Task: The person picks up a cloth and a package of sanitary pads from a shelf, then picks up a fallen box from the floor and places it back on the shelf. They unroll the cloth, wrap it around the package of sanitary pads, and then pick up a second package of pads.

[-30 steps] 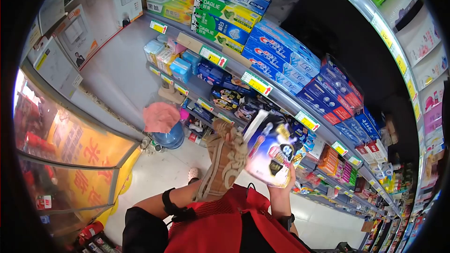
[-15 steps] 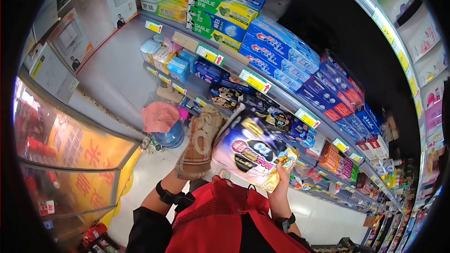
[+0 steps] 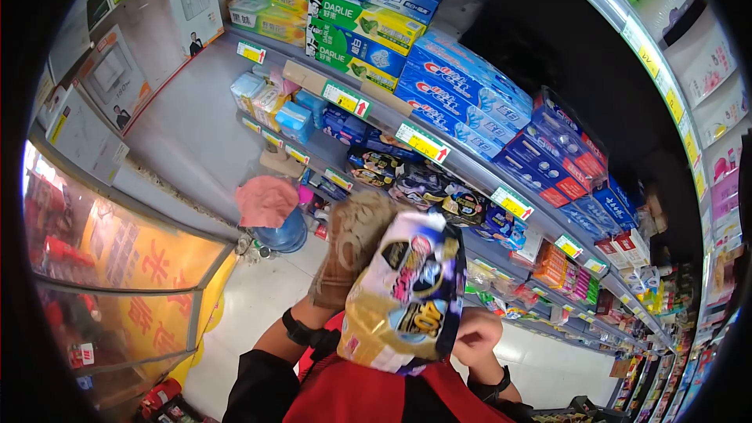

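A purple, gold and black soft pack of sanitary pads is tilted in front of my chest, its gold end with a "40" towards me. My left hand, covered by a brown patterned cloth mitt, presses along the pack's left side and seems to hold it; the fingers are hidden inside. Bare and curled closed, my right hand is at the pack's right edge. Whether anything is between its fingers cannot be made out. Similar dark packs stand on the lower shelf just beyond.
Toothpaste boxes fill the upper shelf, above a row of price tags. A blue water jug with a pink cloth over it stands on the floor. At the left is a yellow-printed display case.
The pack has turned, bringing its gold "40" end towards me. My right hand has come off its lower right corner and curled. The mitt has shifted slightly right and down.
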Motion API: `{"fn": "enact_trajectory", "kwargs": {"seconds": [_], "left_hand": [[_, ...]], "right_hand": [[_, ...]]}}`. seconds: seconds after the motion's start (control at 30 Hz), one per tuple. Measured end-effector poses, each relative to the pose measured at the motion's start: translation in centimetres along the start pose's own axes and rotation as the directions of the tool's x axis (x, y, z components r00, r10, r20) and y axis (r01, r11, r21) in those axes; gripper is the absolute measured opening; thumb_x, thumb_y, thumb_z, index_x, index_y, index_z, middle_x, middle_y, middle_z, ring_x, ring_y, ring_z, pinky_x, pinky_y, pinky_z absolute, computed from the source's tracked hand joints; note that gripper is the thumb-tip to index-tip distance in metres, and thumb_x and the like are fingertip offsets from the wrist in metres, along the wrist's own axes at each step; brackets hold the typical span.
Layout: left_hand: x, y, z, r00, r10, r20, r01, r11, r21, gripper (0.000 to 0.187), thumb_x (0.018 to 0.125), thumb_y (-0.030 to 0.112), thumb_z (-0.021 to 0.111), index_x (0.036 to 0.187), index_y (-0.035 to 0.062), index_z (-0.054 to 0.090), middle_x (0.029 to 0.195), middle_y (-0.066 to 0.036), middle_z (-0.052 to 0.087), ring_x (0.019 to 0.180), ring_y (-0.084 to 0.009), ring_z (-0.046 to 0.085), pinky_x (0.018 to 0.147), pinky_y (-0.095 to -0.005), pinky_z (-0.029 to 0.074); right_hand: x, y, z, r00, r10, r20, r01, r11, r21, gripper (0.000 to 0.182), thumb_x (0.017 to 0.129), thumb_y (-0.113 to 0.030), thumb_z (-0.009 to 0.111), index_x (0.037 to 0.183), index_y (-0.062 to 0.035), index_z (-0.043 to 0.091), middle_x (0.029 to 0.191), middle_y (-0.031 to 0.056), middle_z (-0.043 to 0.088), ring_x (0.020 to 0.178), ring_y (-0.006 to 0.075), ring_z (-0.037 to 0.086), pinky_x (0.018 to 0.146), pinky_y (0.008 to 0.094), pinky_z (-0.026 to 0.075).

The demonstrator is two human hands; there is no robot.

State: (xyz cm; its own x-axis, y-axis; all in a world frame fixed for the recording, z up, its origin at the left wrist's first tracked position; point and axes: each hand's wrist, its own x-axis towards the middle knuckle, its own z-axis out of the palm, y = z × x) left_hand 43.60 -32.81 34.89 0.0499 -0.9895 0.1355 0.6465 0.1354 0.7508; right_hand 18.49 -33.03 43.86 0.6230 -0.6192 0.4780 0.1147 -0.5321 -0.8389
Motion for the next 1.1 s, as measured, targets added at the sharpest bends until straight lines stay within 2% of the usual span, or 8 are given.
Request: {"fn": "enact_trajectory", "kwargs": {"seconds": [0.13, 0.27, 0.4, 0.6, 0.7, 0.8, 0.87, 1.1], "left_hand": [[-0.3, -0.1, 2.6, 0.985, -0.067, 0.162, 0.052, 0.994, 0.091, 0.044, 0.097, 0.024, 0.044, 0.137, 0.0082, 0.037, 0.134, -0.007, 0.042, 0.121, -0.0171, 0.043, 0.105, -0.0341, 0.033], [0.0, 0.7, 4.2, 0.916, -0.136, 0.377, 0.076, 0.982, 0.17, 0.047, 0.096, 0.023, 0.046, 0.139, 0.0073, 0.035, 0.138, -0.008, 0.038, 0.125, -0.018, 0.04, 0.107, -0.0343, 0.03], [1.0, 0.3, 5.0, 0.856, -0.165, 0.489, 0.069, 0.976, 0.208, 0.051, 0.095, 0.022, 0.047, 0.141, 0.0064, 0.033, 0.143, -0.01, 0.034, 0.129, -0.0188, 0.037, 0.109, -0.0345, 0.028], [-1.3, 6.0, 7.3, 0.868, -0.207, 0.451, -0.137, 0.773, 0.619, 0.049, 0.096, 0.021, 0.043, 0.141, 0.0048, 0.033, 0.148, -0.01, 0.03, 0.136, -0.0172, 0.028, 0.112, -0.0347, 0.021], [-3.2, 5.5, 7.8, 0.876, -0.392, 0.28, 0.451, 0.872, -0.191, 0.054, 0.098, 0.028, 0.033, 0.144, 0.0023, 0.023, 0.15, -0.011, 0.026, 0.138, -0.0166, 0.025, 0.113, -0.0323, 0.019], [-4.3, 3.5, 6.5, 0.811, -0.58, 0.079, 0.489, 0.597, -0.636, 0.055, 0.098, 0.03, 0.031, 0.145, 0.0016, 0.022, 0.151, -0.011, 0.025, 0.138, -0.0168, 0.025, 0.112, -0.0309, 0.019], [-5.2, 4.5, 7.8, 0.863, -0.483, 0.146, 0.482, 0.875, 0.049, 0.056, 0.095, 0.026, 0.038, 0.144, 0.0024, 0.024, 0.148, -0.01, 0.03, 0.137, -0.0169, 0.028, 0.112, -0.0305, 0.02], [1.1, 4.3, 7.6, 0.86, -0.282, 0.424, 0.324, 0.945, -0.03, 0.057, 0.093, 0.021, 0.047, 0.143, 0.006, 0.027, 0.146, -0.008, 0.034, 0.133, -0.0179, 0.033, 0.112, -0.0329, 0.02]], "right_hand": [[1.2, -0.9, 0.0, 0.944, -0.277, -0.177, 0.225, 0.937, -0.268, 0.038, 0.061, -0.025, 0.087, 0.083, -0.0086, 0.061, 0.072, 0.0031, 0.059, 0.059, 0.0205, 0.055, 0.053, 0.031, 0.041], [5.3, -4.2, -2.0, 0.989, -0.044, -0.138, -0.01, 0.929, -0.37, 0.077, 0.053, -0.046, 0.086, 0.113, -0.0084, 0.057, 0.121, 0.0182, 0.051, 0.114, 0.0383, 0.048, 0.099, 0.0544, 0.031], [8.0, -6.7, -4.0, 0.745, 0.325, 0.582, -0.082, 0.911, -0.404, 0.087, 0.06, -0.05, 0.077, 0.133, -0.0124, 0.048, 0.145, 0.0136, 0.036, 0.136, 0.0346, 0.03, 0.108, 0.0583, 0.013], [6.1, -7.0, -4.2, 0.789, 0.349, 0.505, -0.095, 0.883, -0.46, 0.085, 0.062, -0.047, 0.074, 0.135, -0.0136, 0.047, 0.146, 0.011, 0.037, 0.136, 0.0334, 0.031, 0.108, 0.0547, 0.02], [4.8, -6.3, -4.0, 0.853, 0.319, 0.414, -0.117, 0.888, -0.445, 0.073, 0.07, -0.043, 0.069, 0.132, -0.011, 0.051, 0.143, 0.0126, 0.041, 0.133, 0.0342, 0.037, 0.107, 0.0513, 0.026], [3.1, -4.8, -3.5, 0.905, 0.205, 0.374, -0.041, 0.915, -0.402, 0.062, 0.074, -0.038, 0.065, 0.127, -0.0078, 0.055, 0.138, 0.0144, 0.047, 0.13, 0.0347, 0.042, 0.107, 0.0507, 0.028], [2.5, -4.2, -2.6, 0.95, 0.081, 0.301, 0.054, 0.908, -0.415, 0.048, 0.079, -0.036, 0.058, 0.112, -0.0018, 0.063, 0.126, 0.0169, 0.056, 0.122, 0.037, 0.05, 0.102, 0.0503, 0.035], [3.0, -5.0, -1.0, 0.948, -0.11, 0.297, 0.222, 0.899, -0.377, 0.048, 0.089, -0.04, 0.043, 0.099, 0.0011, 0.067, 0.112, 0.0163, 0.064, 0.115, 0.0371, 0.056, 0.098, 0.0476, 0.041]]}}
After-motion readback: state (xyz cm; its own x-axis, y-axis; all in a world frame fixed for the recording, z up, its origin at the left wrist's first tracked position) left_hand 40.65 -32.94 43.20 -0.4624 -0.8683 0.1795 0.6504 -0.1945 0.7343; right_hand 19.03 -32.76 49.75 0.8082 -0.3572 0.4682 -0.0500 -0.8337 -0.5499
